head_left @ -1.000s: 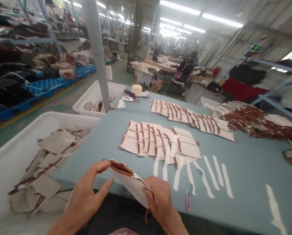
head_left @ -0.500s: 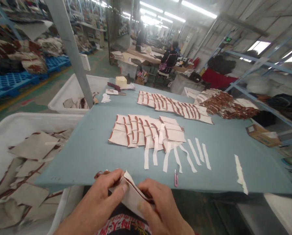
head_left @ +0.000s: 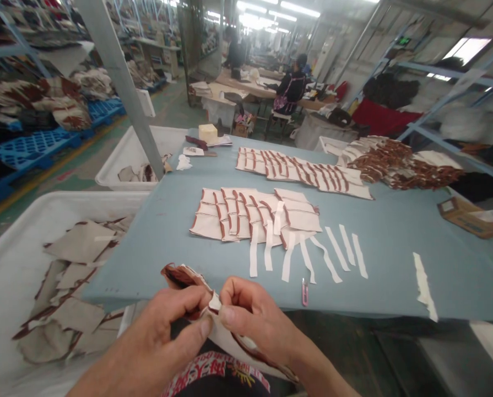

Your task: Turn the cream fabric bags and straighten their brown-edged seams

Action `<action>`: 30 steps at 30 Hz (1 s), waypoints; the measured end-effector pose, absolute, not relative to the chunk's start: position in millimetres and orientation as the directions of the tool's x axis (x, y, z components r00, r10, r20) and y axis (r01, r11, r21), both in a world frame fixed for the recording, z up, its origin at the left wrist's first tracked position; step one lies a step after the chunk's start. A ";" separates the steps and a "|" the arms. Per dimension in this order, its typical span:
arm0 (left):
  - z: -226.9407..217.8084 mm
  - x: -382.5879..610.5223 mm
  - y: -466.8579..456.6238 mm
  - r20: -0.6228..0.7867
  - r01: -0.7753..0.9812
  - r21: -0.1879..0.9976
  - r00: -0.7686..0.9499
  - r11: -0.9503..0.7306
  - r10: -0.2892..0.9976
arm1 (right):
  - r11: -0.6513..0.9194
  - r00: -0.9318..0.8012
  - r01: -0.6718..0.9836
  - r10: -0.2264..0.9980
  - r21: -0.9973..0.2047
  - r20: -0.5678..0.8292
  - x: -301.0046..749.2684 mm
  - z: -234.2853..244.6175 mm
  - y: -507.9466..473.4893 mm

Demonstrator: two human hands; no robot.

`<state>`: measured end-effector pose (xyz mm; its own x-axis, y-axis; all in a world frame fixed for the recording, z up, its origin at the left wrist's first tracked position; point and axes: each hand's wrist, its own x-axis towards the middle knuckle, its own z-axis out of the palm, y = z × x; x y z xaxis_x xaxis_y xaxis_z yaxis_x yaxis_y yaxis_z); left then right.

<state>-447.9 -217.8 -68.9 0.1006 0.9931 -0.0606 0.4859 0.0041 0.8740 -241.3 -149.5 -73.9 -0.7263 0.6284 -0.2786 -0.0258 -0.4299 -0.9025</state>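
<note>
Both my hands pinch one cream fabric piece with brown trim (head_left: 184, 275) just below the near edge of the blue table (head_left: 395, 253). My left hand (head_left: 167, 331) grips its left side with thumb and fingers closed. My right hand (head_left: 254, 317) pinches the same piece from the right. Beyond them on the table lies a fanned row of similar fabric pieces (head_left: 250, 218) with white strips (head_left: 308, 253) laid out beside it. A small pink clipper (head_left: 304, 291) rests near the table's front edge.
A white bin (head_left: 19, 231) of fabric pieces stands at my left, a second bin (head_left: 122, 160) behind it by a grey post (head_left: 122, 94). Another row of pieces (head_left: 304, 176), a heap (head_left: 399, 162) and a cardboard box (head_left: 469, 216) sit farther back. A person sits at a distant table.
My hands have drawn closer together on the fabric piece, and my right hand has shifted up to pinch it near the left hand. The camera view has tilted slightly.
</note>
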 end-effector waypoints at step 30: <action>-122.6 -421.9 -196.7 -0.195 0.184 0.949 -0.302 0.258 0.933 | 0.021 -0.477 0.307 0.869 -0.952 -0.135 -260.3 -116.4 -167.5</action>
<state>-421.9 -196.7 -122.6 -0.3021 0.9331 -0.1948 0.1840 0.2576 0.9486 -260.3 -167.5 -116.4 -0.4768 0.8687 -0.1346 0.3068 0.0210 -0.9515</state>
